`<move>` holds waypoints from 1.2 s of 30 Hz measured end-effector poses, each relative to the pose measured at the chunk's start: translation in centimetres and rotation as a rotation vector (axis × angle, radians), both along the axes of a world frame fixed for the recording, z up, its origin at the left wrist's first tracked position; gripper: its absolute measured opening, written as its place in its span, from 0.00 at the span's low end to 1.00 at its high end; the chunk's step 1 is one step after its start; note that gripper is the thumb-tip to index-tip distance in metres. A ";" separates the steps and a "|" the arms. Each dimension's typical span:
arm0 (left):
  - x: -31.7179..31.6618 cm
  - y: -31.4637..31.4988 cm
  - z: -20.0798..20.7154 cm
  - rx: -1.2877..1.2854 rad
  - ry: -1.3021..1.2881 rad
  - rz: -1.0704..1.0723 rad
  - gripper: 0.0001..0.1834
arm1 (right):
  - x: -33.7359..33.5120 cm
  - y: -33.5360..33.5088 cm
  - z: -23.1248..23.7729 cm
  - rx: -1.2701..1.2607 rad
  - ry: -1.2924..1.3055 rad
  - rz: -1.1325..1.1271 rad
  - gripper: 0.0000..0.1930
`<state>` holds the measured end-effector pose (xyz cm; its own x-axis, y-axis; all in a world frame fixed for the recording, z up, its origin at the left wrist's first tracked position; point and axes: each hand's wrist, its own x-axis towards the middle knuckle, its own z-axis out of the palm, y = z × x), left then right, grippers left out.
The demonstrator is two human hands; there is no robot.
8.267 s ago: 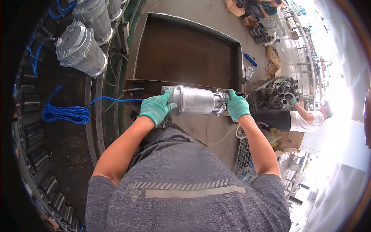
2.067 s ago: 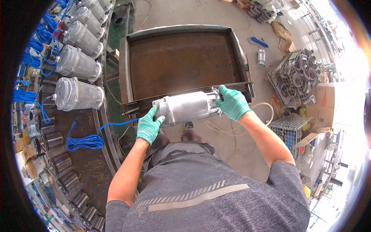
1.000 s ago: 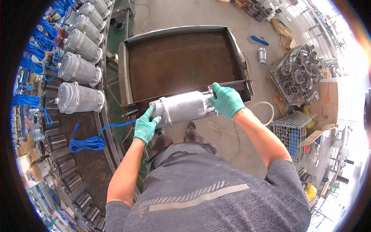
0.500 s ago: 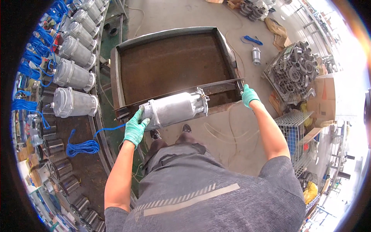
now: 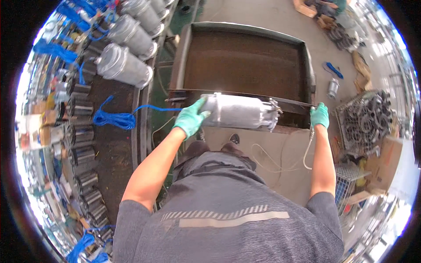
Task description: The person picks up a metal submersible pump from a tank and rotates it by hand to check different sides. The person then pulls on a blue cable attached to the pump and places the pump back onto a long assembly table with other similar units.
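A silver cylindrical submersible pump [image 5: 239, 109] lies on its side across the near edge of a dark metal tank [image 5: 245, 57]. My left hand [image 5: 190, 118], in a green glove, grips its left end, fingers and thumb spread over the rim. Blue cable [image 5: 115, 119] runs from that end to a coil on the left. Lugs and fittings show at the pump's right end. At the tank's near right corner, my gloved right hand [image 5: 320, 115] is closed around the end of a pale thin hose [image 5: 308, 151] with a metal fitting; the fingers partly hide it.
Several similar silver pumps [image 5: 125, 65] stand on the left bench, with dark cylinders [image 5: 83, 151] nearer me. Right of the tank are a wire cage of metal rings [image 5: 364, 118], a cardboard box [image 5: 383, 164] and a small silver cylinder [image 5: 333, 87]. Pale hose loops across the floor.
My view has shifted, so the tank and pump appear farther right. A hose now hangs from my right hand at the tank's corner. My left hand stays on the pump's end.
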<state>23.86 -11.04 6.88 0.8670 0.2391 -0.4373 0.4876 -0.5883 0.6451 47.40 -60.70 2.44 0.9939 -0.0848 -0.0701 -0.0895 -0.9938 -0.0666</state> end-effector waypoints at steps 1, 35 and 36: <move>-0.1 0.0 0.5 0.012 0.003 -0.005 0.38 | -1.1 1.1 0.3 0.100 -0.031 0.052 0.21; -4.7 11.1 -5.8 -0.390 -0.328 0.236 0.04 | -12.1 19.6 -2.2 1.126 -0.154 0.073 0.14; -4.7 10.5 -6.2 -0.382 -0.328 0.227 0.04 | -11.9 19.3 -2.5 1.110 -0.162 0.087 0.14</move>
<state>19.14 -0.58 0.69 0.9174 0.3134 -0.2454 0.3128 -0.1863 0.9314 35.48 -41.45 -0.06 0.9977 0.0141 0.0665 0.0668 -0.3791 -0.9229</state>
